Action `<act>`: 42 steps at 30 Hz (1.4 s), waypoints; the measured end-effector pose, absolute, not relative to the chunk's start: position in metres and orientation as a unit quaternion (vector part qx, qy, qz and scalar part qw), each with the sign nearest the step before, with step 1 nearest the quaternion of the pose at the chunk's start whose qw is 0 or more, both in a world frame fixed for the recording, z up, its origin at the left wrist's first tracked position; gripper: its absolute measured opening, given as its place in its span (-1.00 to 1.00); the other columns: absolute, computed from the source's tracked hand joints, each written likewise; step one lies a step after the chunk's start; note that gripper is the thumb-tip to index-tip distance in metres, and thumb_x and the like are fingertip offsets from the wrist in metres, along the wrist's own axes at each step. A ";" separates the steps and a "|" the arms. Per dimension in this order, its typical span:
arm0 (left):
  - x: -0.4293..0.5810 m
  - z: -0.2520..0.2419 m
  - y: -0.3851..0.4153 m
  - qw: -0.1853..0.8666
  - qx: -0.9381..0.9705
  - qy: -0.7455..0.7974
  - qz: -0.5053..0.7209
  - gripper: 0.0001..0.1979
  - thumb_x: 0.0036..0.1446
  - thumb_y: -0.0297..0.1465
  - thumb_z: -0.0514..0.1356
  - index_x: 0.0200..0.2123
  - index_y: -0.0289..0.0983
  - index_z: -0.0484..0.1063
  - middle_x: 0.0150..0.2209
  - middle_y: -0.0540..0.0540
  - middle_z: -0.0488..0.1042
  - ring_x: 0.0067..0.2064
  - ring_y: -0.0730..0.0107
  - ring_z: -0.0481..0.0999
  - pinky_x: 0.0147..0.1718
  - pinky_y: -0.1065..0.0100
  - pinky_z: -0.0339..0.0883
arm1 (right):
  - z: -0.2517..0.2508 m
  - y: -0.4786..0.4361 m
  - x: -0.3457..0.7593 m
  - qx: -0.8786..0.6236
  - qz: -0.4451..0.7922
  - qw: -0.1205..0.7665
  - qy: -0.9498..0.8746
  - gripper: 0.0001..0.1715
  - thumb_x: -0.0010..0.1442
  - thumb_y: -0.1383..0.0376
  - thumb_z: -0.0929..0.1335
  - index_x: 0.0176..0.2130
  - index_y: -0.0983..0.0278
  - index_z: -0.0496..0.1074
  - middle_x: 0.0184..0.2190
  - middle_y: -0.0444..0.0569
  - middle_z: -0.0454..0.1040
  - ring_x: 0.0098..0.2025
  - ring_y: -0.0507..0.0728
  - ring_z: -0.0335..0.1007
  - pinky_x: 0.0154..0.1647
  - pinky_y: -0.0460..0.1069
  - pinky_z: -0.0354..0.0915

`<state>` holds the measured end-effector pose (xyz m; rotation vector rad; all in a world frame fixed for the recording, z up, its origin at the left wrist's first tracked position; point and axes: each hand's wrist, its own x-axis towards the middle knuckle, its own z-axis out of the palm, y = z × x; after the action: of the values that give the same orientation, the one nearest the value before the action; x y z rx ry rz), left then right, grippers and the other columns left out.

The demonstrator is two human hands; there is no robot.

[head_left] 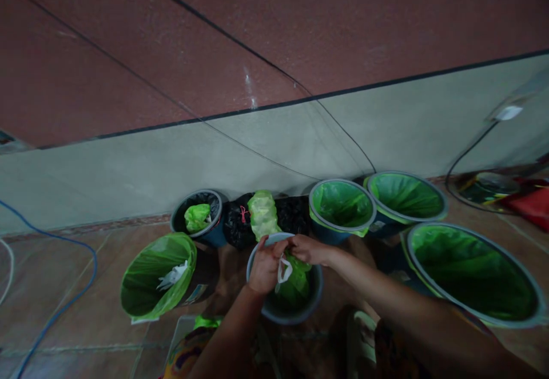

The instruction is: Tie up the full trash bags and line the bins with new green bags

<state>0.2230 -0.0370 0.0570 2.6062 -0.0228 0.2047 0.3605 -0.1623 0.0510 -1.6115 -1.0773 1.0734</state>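
Over a grey-rimmed bin (pixel 315 296) in front of me, both hands meet with closed fingers. My left hand (pixel 265 266) and my right hand (pixel 305 250) pinch the gathered top of a green plastic bag (pixel 295 284), which hangs down inside the bin. A white loop of strip (pixel 283 270) dangles between my hands; its upper end is hidden by the fingers. Right behind the bin stands a filled light-green bag (pixel 263 213), with black bags on either side. One black bag (pixel 238 224) is tied with a pink string.
On the right stand bins lined in green: one (pixel 342 204), another (pixel 407 196) and a large one (pixel 476 276). At left, a green-lined bin (pixel 158 273) holds white scraps; a black-lined bin (pixel 206 207) holds a green bag. A blue cable (pixel 92 264) crosses the tiles.
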 end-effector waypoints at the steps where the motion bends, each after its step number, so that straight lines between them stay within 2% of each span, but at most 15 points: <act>1: 0.224 0.056 -0.038 0.256 0.963 -0.009 0.085 -0.59 0.20 -0.48 0.06 0.11 -0.17 0.40 -0.13 -0.11 0.59 -0.08 0.20 0.55 0.26 0.05 0.00 | 0.051 -0.163 0.360 -0.657 0.438 0.446 -0.422 -0.74 -0.10 0.45 0.26 -0.41 0.31 0.50 -0.58 -0.18 0.38 -0.52 -0.02 0.18 -0.51 -0.13 0.13; 6: 0.225 0.053 -0.042 0.214 0.965 0.001 0.151 -0.74 0.27 -0.46 0.04 -0.07 -0.19 0.48 -0.19 -0.12 0.56 -0.11 0.22 0.51 0.16 0.07 0.17 | 0.054 -0.166 0.358 -0.684 0.459 0.433 -0.367 -0.65 -0.14 0.49 0.23 -0.35 0.34 0.51 -0.60 -0.22 0.33 -0.57 -0.06 0.11 -0.56 -0.15 0.03; 9: 0.225 0.052 -0.043 0.204 0.962 0.013 0.184 -0.75 0.30 -0.44 0.02 -0.14 -0.20 0.50 -0.25 -0.10 0.55 -0.16 0.25 0.51 0.10 0.09 0.22 | 0.053 -0.166 0.358 -0.676 0.451 0.442 -0.380 -0.61 -0.15 0.50 0.24 -0.33 0.35 0.53 -0.57 -0.21 0.36 -0.53 -0.05 0.16 -0.50 -0.15 0.08; 12: 0.224 0.052 -0.041 0.206 0.959 0.028 0.195 -0.76 0.30 -0.44 0.04 -0.15 -0.19 0.52 -0.25 -0.08 0.56 -0.17 0.27 0.52 0.09 0.10 0.21 | 0.051 -0.164 0.359 -0.708 0.420 0.414 -0.389 -0.63 -0.08 0.47 0.26 -0.30 0.37 0.57 -0.51 -0.17 0.44 -0.48 -0.02 0.26 -0.44 -0.13 0.16; 16: 0.224 0.055 -0.040 0.221 0.957 0.039 0.183 -0.75 0.26 -0.48 0.06 -0.16 -0.18 0.53 -0.24 -0.07 0.58 -0.15 0.27 0.53 0.10 0.10 0.16 | 0.061 -0.165 0.357 -0.799 0.262 0.325 -0.432 -0.67 0.11 0.42 0.26 -0.22 0.35 0.58 -0.31 -0.03 0.55 -0.27 0.07 0.42 -0.24 -0.08 0.25; 19: 0.224 0.058 -0.041 0.227 0.960 0.057 0.154 -0.75 0.25 -0.47 0.04 -0.26 -0.20 0.53 -0.27 -0.07 0.57 -0.16 0.26 0.52 0.09 0.11 0.16 | 0.077 -0.167 0.356 -0.841 0.110 0.216 -0.484 -0.69 0.21 0.39 0.24 -0.19 0.34 0.55 -0.14 0.09 0.53 -0.09 0.15 0.42 -0.05 -0.02 0.25; 21: 0.224 0.061 -0.041 0.234 0.961 0.071 0.132 -0.76 0.26 -0.44 0.04 -0.30 -0.20 0.52 -0.27 -0.07 0.58 -0.15 0.26 0.51 0.08 0.13 0.16 | 0.088 -0.170 0.358 -0.844 0.072 0.153 -0.509 -0.70 0.26 0.37 0.23 -0.19 0.35 0.54 -0.12 0.14 0.53 -0.03 0.20 0.40 0.02 0.01 0.23; 23: 0.224 0.063 -0.040 0.241 0.961 0.084 0.108 -0.76 0.27 -0.42 0.04 -0.27 -0.20 0.53 -0.25 -0.08 0.59 -0.14 0.26 0.51 0.06 0.15 0.16 | 0.096 -0.173 0.362 -0.847 0.094 0.101 -0.513 -0.67 0.31 0.35 0.20 -0.19 0.35 0.54 -0.15 0.16 0.56 -0.04 0.22 0.43 -0.01 0.02 0.24; 27: 0.224 0.066 -0.038 0.237 0.963 0.110 0.061 -0.74 0.24 -0.44 0.05 -0.19 -0.20 0.55 -0.21 -0.12 0.61 -0.12 0.22 0.53 0.07 0.14 0.13 | 0.106 -0.182 0.372 -0.842 0.206 0.043 -0.497 -0.57 0.37 0.27 0.16 -0.20 0.32 0.58 -0.20 0.16 0.61 -0.11 0.23 0.52 -0.22 -0.02 0.24; 32: 0.220 0.070 -0.037 0.205 0.967 0.150 0.018 -0.79 0.16 -0.49 0.11 -0.32 -0.20 0.56 -0.27 -0.10 0.62 -0.16 0.20 0.55 0.18 0.01 -0.03 | 0.099 -0.191 0.383 -0.855 0.257 0.005 -0.450 -0.64 0.29 0.29 0.25 -0.23 0.36 0.63 -0.19 0.24 0.61 -0.11 0.29 0.54 -0.33 -0.03 0.22; 34: 0.220 0.071 -0.035 0.209 0.959 0.189 0.010 -0.82 0.16 -0.44 0.13 -0.38 -0.23 0.55 -0.33 -0.13 0.61 -0.21 0.18 0.55 0.13 0.02 0.05 | 0.094 -0.193 0.386 -0.861 0.270 -0.016 -0.430 -0.66 0.25 0.31 0.28 -0.25 0.40 0.63 -0.21 0.27 0.61 -0.14 0.31 0.55 -0.35 -0.02 0.21; 37: 0.221 0.069 -0.030 0.311 0.922 0.232 0.012 -0.79 0.14 -0.36 0.17 -0.51 -0.25 0.49 -0.49 -0.09 0.52 -0.35 0.26 0.50 -0.15 0.23 0.23 | 0.092 -0.192 0.389 -0.858 0.265 -0.004 -0.441 -0.64 0.27 0.31 0.26 -0.28 0.39 0.63 -0.21 0.26 0.61 -0.14 0.30 0.55 -0.33 -0.02 0.20; 39: 0.225 0.066 -0.029 0.424 0.867 0.258 0.050 -0.80 0.08 -0.35 0.20 -0.57 -0.25 0.45 -0.55 -0.02 0.44 -0.43 0.37 0.44 -0.32 0.35 0.21 | 0.093 -0.191 0.388 -0.856 0.252 0.034 -0.451 -0.61 0.30 0.28 0.24 -0.27 0.35 0.63 -0.20 0.22 0.62 -0.14 0.26 0.54 -0.32 -0.03 0.19; 42: 0.230 0.059 -0.034 0.591 0.735 0.315 0.105 -0.81 -0.01 -0.29 0.25 -0.56 -0.27 0.46 -0.62 0.06 0.33 -0.53 0.48 0.32 -0.46 0.42 0.13 | 0.096 -0.188 0.386 -0.853 0.240 0.092 -0.453 -0.62 0.30 0.27 0.24 -0.25 0.29 0.63 -0.20 0.14 0.63 -0.15 0.20 0.53 -0.30 -0.06 0.19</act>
<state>0.2304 -0.0342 0.0589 1.7092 0.7330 0.2446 0.3860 -0.1880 0.0963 -2.5352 -1.3462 0.7138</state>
